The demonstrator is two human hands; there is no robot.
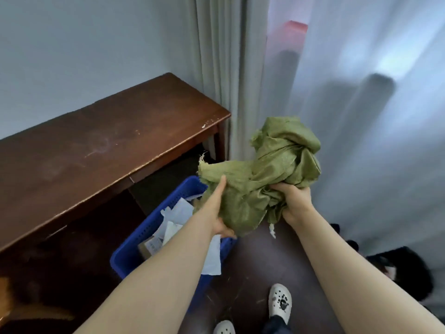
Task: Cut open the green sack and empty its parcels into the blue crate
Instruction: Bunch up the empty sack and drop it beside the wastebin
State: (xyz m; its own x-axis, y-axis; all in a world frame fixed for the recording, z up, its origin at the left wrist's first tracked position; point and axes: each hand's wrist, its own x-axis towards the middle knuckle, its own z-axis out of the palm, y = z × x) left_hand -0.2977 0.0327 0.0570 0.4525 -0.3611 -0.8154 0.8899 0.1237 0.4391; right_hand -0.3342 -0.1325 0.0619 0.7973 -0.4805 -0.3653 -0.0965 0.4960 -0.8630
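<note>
Left hand [218,208] is gripping the near-left side of the green sack [269,172], thumb stretching up along the fabric and fingers curling underneath; right hand [295,201] is clutching the bunched fabric on the near-right side, fingers digging into the folds. Both arms are reaching forward, holding the sack in the air, crumpled and limp, with a frayed cut edge sticking out on the left and a twisted lump rising at the far right. The sack is hanging above and just right of the blue crate [134,251], its left edge overlapping the crate's far corner in view. The crate is sitting on the dark floor [252,261], with parcels [173,220] lying inside it, white and grey bags and a brown box with a label, one white bag draping over the right rim. A dark wooden table [96,145] is standing left of the crate, against the wall. Curtains [224,68] are hanging at the far side, sheer ones to the right. White clogs [280,300] are showing on the person's feet at the near edge. A dark blurry object is lying at the near right, cannot tell what
</note>
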